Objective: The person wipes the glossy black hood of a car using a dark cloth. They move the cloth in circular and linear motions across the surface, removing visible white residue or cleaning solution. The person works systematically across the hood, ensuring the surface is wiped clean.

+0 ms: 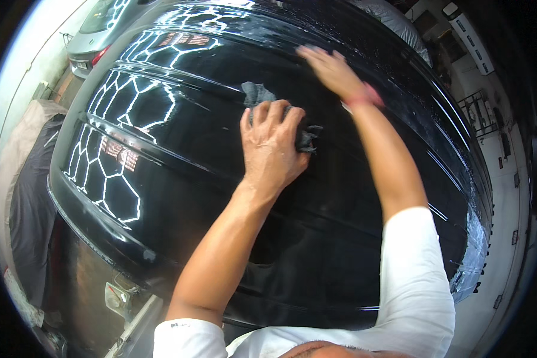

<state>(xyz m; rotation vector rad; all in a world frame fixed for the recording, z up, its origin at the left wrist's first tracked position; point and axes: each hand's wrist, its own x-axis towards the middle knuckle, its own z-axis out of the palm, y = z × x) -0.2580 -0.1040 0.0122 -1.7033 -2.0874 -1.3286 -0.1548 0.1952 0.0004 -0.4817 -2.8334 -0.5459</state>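
Note:
A glossy black vehicle roof [316, 221] with long raised ribs stretches out in front of me. Near its middle, my left hand [271, 143] presses down with bent fingers on a crumpled dark grey cloth [258, 93], which sticks out past the fingertips and beside the thumb. Farther off to the right, my right hand [333, 70] is stretched out over the roof, slightly blurred, with nothing visible in it. Whether its palm touches the surface cannot be told. A red band [371, 95] circles the right wrist.
Bright hexagonal light reflections cover the roof's left part. Whitish, wrinkled film or residue [472, 253] lies along the right edge. A silver car [92, 42] stands at the far left, above a covered object [33, 197]. Another silvery cover [394, 24] shows at the far right.

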